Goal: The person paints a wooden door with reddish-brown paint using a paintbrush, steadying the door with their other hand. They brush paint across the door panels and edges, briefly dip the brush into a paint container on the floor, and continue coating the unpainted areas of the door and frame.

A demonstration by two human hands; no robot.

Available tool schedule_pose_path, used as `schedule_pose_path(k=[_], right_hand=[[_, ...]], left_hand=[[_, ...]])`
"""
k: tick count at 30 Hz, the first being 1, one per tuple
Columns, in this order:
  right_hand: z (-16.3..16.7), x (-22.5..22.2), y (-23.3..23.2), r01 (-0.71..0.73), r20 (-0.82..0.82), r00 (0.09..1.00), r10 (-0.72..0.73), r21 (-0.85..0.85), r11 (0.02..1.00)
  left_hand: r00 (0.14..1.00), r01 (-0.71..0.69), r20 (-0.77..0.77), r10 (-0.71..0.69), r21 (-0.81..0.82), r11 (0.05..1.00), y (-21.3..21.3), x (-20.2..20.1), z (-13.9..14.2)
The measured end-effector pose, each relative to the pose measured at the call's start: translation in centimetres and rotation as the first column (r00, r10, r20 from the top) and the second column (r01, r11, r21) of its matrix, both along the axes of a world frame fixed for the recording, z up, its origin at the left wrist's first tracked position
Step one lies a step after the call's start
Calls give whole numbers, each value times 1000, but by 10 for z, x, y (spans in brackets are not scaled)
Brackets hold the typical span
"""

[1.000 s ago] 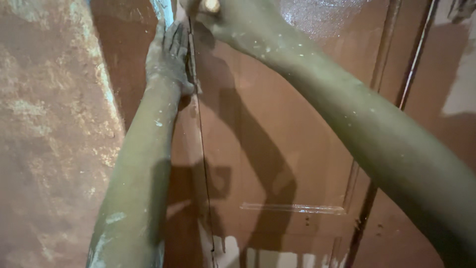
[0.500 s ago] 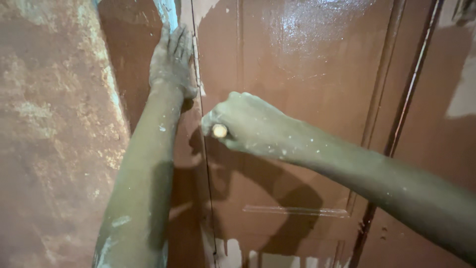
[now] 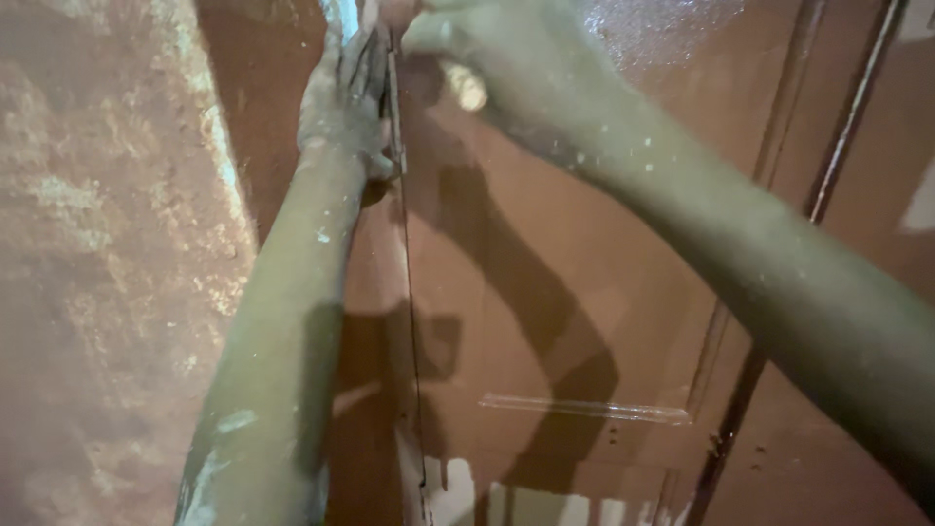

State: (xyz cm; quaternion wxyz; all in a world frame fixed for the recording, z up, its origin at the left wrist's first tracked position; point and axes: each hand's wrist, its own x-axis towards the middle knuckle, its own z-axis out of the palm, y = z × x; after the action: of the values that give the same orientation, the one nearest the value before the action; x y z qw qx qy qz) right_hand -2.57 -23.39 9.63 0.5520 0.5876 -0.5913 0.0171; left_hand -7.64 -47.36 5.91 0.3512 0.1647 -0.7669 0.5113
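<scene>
My left hand [image 3: 346,97] reaches up and grips the edge of a brown, wet-looking door [image 3: 584,292], fingers wrapped around the edge near the top of the view. My right hand [image 3: 492,49] is high against the door face, just right of the left hand, closed around a tool whose pale round handle end [image 3: 467,88] sticks out below the fist. The working end of the tool is hidden by the hand and the frame's top edge. Both forearms carry pale paint specks.
A rough, mottled brown wall [image 3: 107,273] fills the left side. The door has a raised panel moulding [image 3: 584,409] low down and pale unpainted patches [image 3: 467,497] at the bottom. A dark vertical frame strip [image 3: 828,156] runs down the right.
My right hand dropped from the top of the door to its middle, then rose to the top again. The left hand has kept its hold on the door edge.
</scene>
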Motion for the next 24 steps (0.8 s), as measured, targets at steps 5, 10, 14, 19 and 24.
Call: schedule_pose_path(k=[5, 10, 14, 19, 24], right_hand=[[-5, 2, -5, 47, 160, 986, -50, 20, 999], [-56, 10, 2, -76, 361, 932, 31, 110, 991], [-73, 6, 4, -129, 637, 762, 116, -26, 991], [-46, -25, -21, -151, 602, 739, 302, -289, 945], [-18, -63, -33, -172, 470, 680, 563, -643, 746]], left_hand=[[975, -163, 151, 163, -11, 987, 9, 17, 2], [974, -157, 168, 148, 40, 987, 13, 20, 4], [987, -132, 94, 130, 17, 991, 12, 17, 4], [984, -116, 142, 108, 53, 992, 15, 20, 3], [987, -110, 126, 103, 54, 992, 18, 26, 2]])
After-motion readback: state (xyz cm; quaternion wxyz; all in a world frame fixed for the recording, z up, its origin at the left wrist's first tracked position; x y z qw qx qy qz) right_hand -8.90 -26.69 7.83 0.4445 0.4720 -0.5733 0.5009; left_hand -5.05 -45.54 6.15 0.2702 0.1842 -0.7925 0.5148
